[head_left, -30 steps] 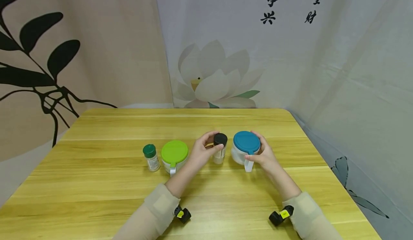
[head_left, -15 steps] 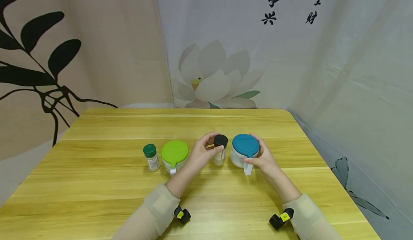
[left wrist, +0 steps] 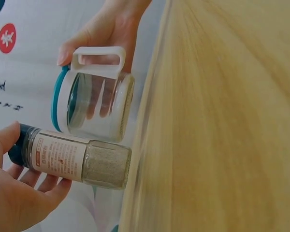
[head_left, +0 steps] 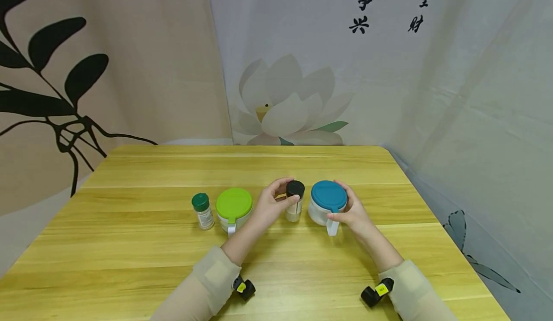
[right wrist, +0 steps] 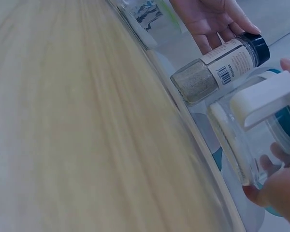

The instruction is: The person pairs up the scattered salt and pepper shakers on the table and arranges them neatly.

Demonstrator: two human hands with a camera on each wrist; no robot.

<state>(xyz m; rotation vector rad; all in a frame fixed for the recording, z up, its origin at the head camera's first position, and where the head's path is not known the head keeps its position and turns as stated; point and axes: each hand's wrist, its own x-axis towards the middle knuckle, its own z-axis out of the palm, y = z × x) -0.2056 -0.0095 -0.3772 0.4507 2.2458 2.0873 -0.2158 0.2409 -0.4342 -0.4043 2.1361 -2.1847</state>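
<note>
My left hand grips a glass spice jar by its black cap, thumb on one side and fingers on the other. Pale powder fills the lower part, and its label carries print and a barcode. Just to the right, my right hand holds a clear glass pot with a blue lid and a white handle. Its fingers wrap the far side while the thumb lies near the handle. Jar and pot stand upright side by side, a narrow gap between them in the head view.
Left of my left hand sits a similar pot with a green lid, partly hidden by the forearm. Beside it stands a small green-capped jar. Everything is on a wooden table, with a printed curtain behind.
The blue-lidded pot has come slightly nearer to me and a little left in my right hand. My left hand and the spice jar have hardly moved.
</note>
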